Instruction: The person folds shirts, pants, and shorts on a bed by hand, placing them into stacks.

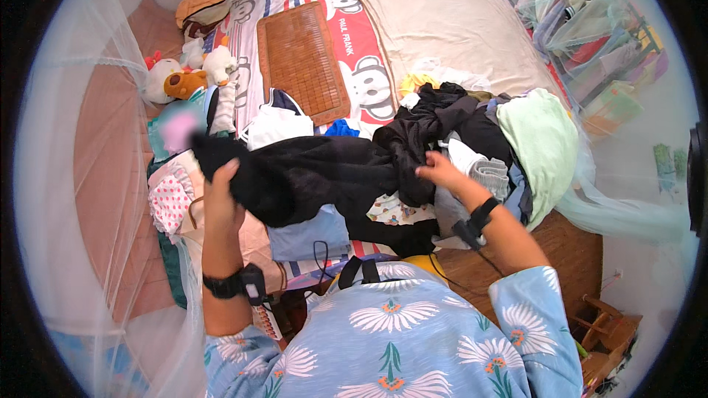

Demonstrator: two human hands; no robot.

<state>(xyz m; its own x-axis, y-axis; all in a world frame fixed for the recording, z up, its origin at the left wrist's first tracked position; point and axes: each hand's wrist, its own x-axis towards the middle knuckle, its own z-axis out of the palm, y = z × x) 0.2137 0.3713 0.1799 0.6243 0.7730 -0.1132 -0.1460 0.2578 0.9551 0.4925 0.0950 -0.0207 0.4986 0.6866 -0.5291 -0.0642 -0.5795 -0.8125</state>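
Observation:
A long black garment (326, 171) stretches across the bed in front of me. My left hand (224, 193) grips its fuzzy black end, with the thumb on top. At the garment's other end my right hand (440, 171) has its fingers apart, close to bunched dark cloth (412, 143); whether it touches the cloth is unclear. Under the black garment lies a folded light blue cloth (310, 237). To the right rises a heap of clothes with a pale green cloth (539, 143) and grey ribbed fabric (489, 177).
A woven bamboo mat (304, 61) lies on the printed bedsheet, beside a beige pillow or cushion (437, 16). Plush toys (185, 83) and a polka-dot cloth (168, 193) are at the left. Mosquito netting (625, 215) hangs on both sides. Thin cables run from my wrist straps.

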